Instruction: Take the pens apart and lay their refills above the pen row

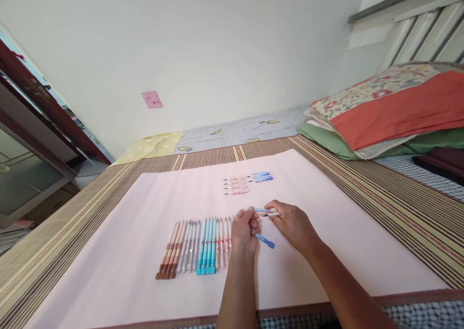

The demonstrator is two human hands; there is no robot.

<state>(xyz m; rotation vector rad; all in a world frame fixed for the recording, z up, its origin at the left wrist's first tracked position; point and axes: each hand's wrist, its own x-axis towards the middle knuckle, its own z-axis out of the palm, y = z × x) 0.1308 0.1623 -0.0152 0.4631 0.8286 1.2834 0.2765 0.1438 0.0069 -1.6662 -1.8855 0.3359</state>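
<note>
My left hand [245, 232] is closed around a blue pen [266, 242] whose capped end sticks out to the right below my fingers. My right hand [292, 222] pinches a thin pen part [271, 214] between thumb and fingers, right beside the left hand. A light blue barrel [260, 210] spans the gap between the two hands. To the left lies a row of pens [197, 246] sorted by colour: brown, clear, blue, pink. Farther back a small group of pink and blue pens [248, 182] rests on the pink sheet [145, 232].
The pink sheet covers a striped woven mat [398, 198] on a bed. Folded bedding and a floral pillow [391, 111] are stacked at the right. A white wall with a pink sticky note [152, 99] stands behind. A dark window frame [39, 106] is at the left.
</note>
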